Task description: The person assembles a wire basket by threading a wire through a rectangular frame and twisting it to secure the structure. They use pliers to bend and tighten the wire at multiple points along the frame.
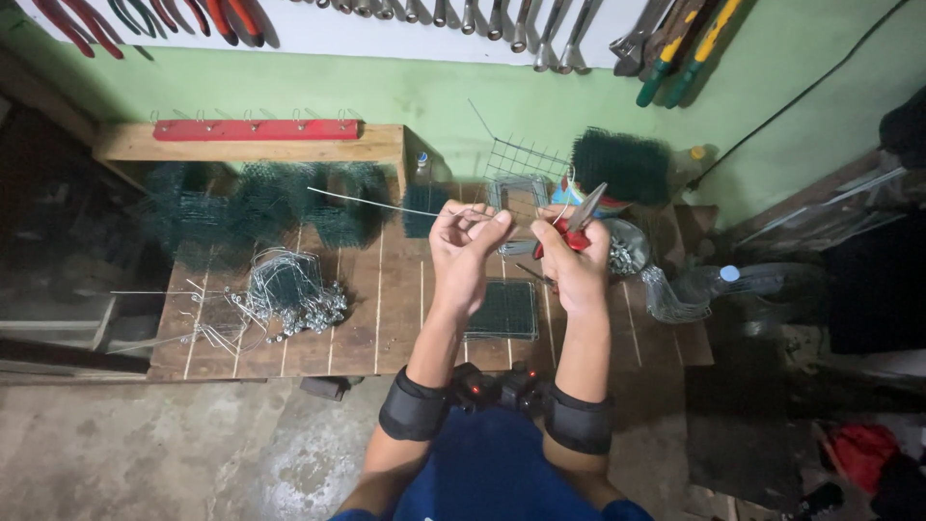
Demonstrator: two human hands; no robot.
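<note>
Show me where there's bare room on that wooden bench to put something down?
Bare planks lie between the tangle of bent silver wire pieces and the flat green mesh panel. The back edge is crowded with dark green mesh bundles; the right end holds a clear plastic bottle.

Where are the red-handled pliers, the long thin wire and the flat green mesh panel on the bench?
red-handled pliers (579,220): head view, on the metal jaws above the right hand.
long thin wire (371,202): head view, mid-length, left of the left hand.
flat green mesh panel (503,309): head view, its centre.
</note>
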